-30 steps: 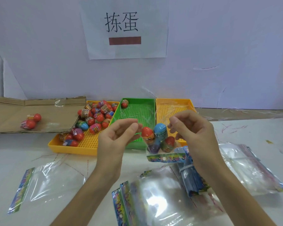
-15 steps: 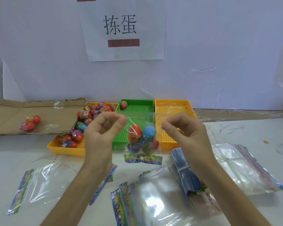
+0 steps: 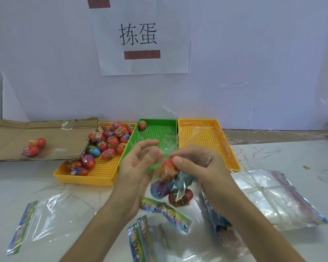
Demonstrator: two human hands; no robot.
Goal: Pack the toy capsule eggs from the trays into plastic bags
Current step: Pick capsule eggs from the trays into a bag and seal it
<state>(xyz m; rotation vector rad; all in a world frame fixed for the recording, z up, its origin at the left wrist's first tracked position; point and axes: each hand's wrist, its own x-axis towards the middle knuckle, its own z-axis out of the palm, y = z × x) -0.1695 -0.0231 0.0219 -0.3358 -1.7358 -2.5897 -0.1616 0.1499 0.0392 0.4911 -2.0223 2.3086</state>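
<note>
Gathering the neck of a plastic bag (image 3: 175, 188) at centre frame, the right hand (image 3: 201, 167) pinches the film above several eggs (image 3: 168, 168) inside, while the left hand (image 3: 136, 169) hovers at the mouth, too blurred to tell whether it grips. Judged from this, one bag is nearly done and most work remains: many loose eggs (image 3: 110, 141) fill the left yellow tray (image 3: 102, 178), a single egg (image 3: 142, 125) sits in the green tray (image 3: 157, 121), and empty bags (image 3: 44, 220) wait at lower left.

White paper sign (image 3: 142, 40) on wall: "拣蛋", black characters; egg labels too blurred.
</note>
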